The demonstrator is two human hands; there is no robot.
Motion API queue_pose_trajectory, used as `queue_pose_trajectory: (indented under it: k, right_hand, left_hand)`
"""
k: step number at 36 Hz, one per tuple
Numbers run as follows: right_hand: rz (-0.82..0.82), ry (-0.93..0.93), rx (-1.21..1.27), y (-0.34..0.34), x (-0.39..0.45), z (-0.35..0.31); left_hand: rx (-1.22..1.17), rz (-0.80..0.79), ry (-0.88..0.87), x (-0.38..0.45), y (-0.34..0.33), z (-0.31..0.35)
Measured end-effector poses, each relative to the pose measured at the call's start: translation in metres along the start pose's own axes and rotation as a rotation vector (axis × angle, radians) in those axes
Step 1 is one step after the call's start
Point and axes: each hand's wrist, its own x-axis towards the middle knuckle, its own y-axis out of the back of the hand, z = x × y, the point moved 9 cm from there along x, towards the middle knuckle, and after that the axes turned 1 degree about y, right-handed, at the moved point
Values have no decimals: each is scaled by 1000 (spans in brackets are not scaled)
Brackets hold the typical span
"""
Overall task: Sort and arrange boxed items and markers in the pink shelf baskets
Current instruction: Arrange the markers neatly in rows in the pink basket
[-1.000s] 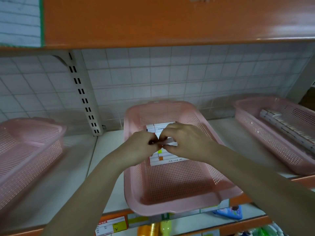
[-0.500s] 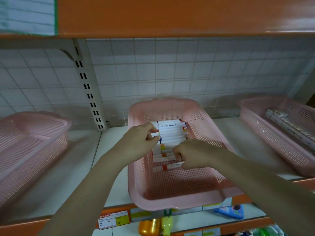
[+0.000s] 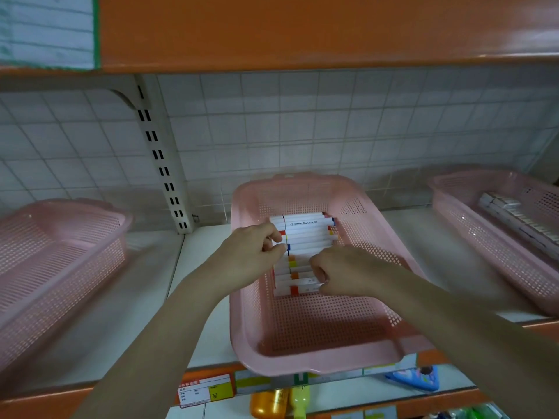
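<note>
Middle pink basket (image 3: 302,362) on the shelf: row of white markers (image 3: 305,237) lying crosswise in its far half. Left hand (image 3: 254,252), at the row's left ends, fingertips pinching a marker end (little changed since half a second ago). Right hand (image 3: 348,272) curled over the near markers, still at the row's right side.

A shop: orange-edged shelves (image 3: 302,31) carry price labels (image 3: 205,390), with bottled goods (image 3: 279,403) stocked below.
</note>
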Motion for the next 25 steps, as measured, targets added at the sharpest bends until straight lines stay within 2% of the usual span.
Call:
queue_pose_trajectory:
  k: [7, 14, 20, 25]
  right_hand:
    - [62, 27, -10, 13, -5, -6]
    - [177, 16, 140, 34, -11, -15]
    - [176, 66, 229, 54, -4, -45]
    - [230, 160, 310, 80, -1, -81]
  left_hand:
    - [-13, 16, 7, -5, 3, 4]
    - [-3, 211, -3, -24, 28, 10]
    - [-5, 244, 66, -54, 46, -7]
    - [91, 299, 185, -92, 71, -37]
